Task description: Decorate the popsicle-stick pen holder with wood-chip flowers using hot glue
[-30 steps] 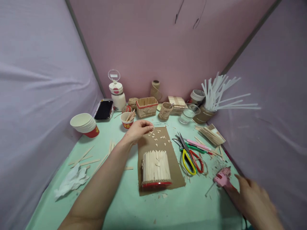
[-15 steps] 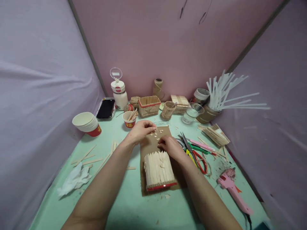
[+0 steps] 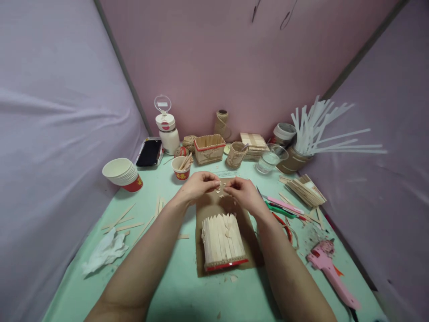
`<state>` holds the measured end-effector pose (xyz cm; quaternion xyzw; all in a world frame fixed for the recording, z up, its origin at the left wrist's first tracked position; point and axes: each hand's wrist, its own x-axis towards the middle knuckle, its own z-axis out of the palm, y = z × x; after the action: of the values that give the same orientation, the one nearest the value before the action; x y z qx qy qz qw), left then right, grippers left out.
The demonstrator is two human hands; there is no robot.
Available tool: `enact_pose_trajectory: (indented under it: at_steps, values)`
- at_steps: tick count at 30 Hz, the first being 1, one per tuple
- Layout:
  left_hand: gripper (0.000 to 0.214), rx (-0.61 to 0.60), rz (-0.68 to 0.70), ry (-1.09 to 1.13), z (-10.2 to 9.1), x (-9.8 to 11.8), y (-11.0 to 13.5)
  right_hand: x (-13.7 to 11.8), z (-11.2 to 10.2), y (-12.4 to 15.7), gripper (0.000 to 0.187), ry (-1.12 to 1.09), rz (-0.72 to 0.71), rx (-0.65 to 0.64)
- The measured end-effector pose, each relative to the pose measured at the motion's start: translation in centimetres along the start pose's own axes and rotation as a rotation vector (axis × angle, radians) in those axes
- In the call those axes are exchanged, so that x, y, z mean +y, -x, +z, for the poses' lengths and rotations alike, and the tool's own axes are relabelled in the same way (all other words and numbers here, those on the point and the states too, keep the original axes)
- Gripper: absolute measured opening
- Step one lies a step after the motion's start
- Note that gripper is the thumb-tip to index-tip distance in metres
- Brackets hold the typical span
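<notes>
My left hand (image 3: 201, 184) is closed in a pinch over the far end of a brown board (image 3: 211, 203), with a small pale wood chip at its fingertips. Close beside it, my right hand (image 3: 245, 194) is also pinched; whatever its fingers hold is too small to make out. Several loose wood chips (image 3: 221, 195) lie on the board under and between the fingertips. Nearer to me, a small panel of pale wooden sticks (image 3: 221, 239) with jagged tips and a red strip along its near edge rests on the board, touched by neither hand.
Scissors (image 3: 284, 226) and a pink glue gun (image 3: 330, 268) lie to the right. Stacked paper cups (image 3: 122, 173), a crumpled tissue (image 3: 106, 250) and loose sticks are at left. Along the back stand a stick basket (image 3: 209, 154), a plastic cup of clear liquid (image 3: 268, 163) and white glue sticks (image 3: 310, 129).
My right hand has moved away from me, up beside the left fingertips, and now covers part of the scissors. My left hand has stayed nearly in place, still pinching.
</notes>
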<state>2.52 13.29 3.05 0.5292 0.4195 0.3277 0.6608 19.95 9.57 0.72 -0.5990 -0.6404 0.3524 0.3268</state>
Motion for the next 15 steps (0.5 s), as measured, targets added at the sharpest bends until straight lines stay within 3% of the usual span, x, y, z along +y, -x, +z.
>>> enact_pose_trajectory:
  at_steps: [5, 15]
  values:
    - [0.023, 0.024, -0.064, 0.094, 0.0, 0.5, 0.4, -2.3, -1.1, -0.3, 0.017, -0.417, 0.001, 0.008]
    - [0.026, 0.012, -0.085, 0.152, 0.6, 0.6, 0.5, -2.6, -1.1, -0.3, 0.014, -0.426, 0.002, 0.030]
